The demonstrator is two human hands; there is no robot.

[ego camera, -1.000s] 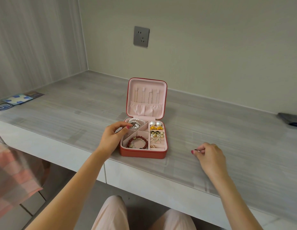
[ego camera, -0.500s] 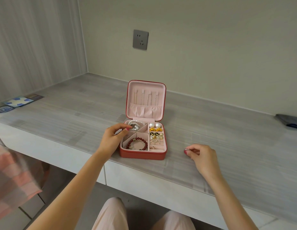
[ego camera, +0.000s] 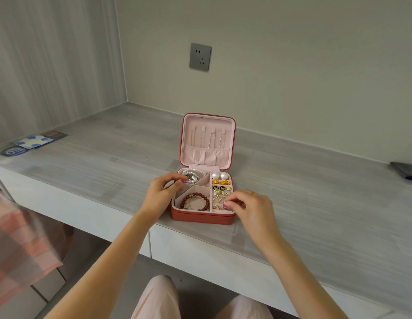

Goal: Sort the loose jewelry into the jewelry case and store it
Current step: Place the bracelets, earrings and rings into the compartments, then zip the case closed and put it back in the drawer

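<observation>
A long counter (ego camera: pixel 315 215) of pale grey wood grain, smooth and faintly glossy, runs along matte beige walls. On the back wall sits a square grey socket (ego camera: pixel 200 56). At the counter's far left lie flat printed cards (ego camera: pixel 35 142); at the far right edge, a dark flat object (ego camera: pixel 405 171), too cut off to identify.

Near the front edge stands the case (ego camera: pixel 202 217), square with rounded corners, red leather-like outside and soft pink lining. Its lid (ego camera: pixel 208 140) is upright, with thin chains hanging above a gathered pocket.

The left hand (ego camera: pixel 161 194) rests at the case's left rim, thumb and forefinger pinching the pearl strand (ego camera: pixel 192 174) in the back-left compartment. The right hand (ego camera: pixel 248 207), wearing a gold ring, reaches over the front-right corner, its fingertips pinching a small metallic piece (ego camera: pixel 224 202), too tiny to name.

A round red bead bracelet (ego camera: pixel 197 200) lies front-left. Pearl studs (ego camera: pixel 220 176), gold earrings (ego camera: pixel 220 182) and black discs (ego camera: pixel 219 188) fill the right column.
</observation>
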